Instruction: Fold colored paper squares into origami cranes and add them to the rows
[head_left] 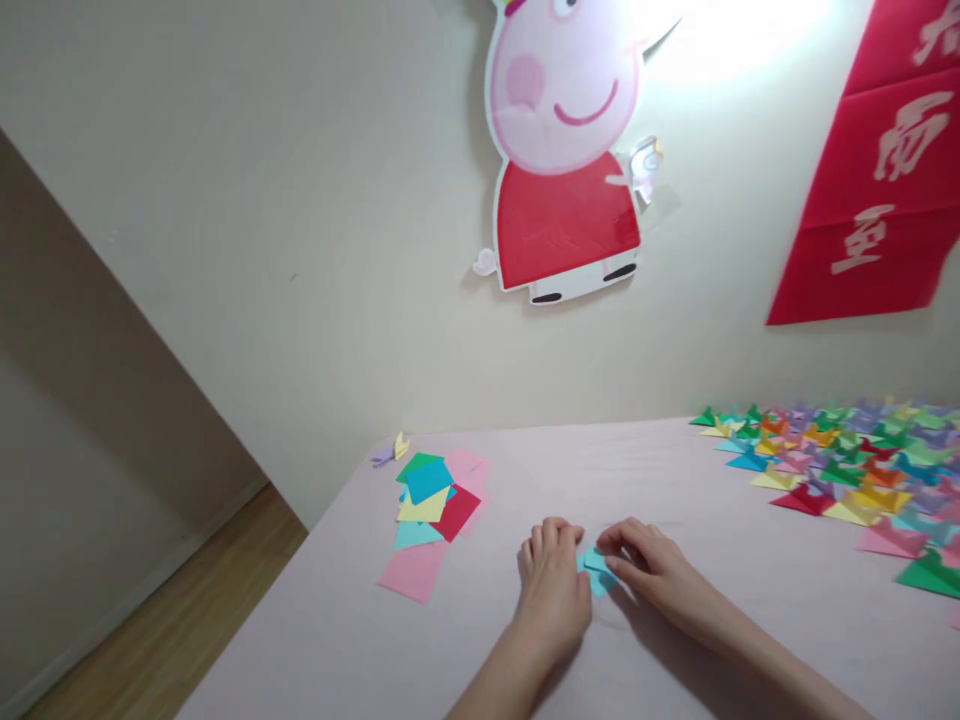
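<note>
A small light blue sheet of origami paper, partly folded, lies on the table between my two hands. My left hand rests at the paper's left edge with its fingers curled and its thumb against the sheet. From the right, my right hand pinches a folded flap of the paper between thumb and fingertips. Both hands cover parts of the sheet, so its full outline is hidden.
Loose coloured paper squares lie in an overlapping pile to the left. Behind them sit small folded pieces. Several rows of colourful folded paper cranes fill the table's right side. A wall stands behind the pale pink table.
</note>
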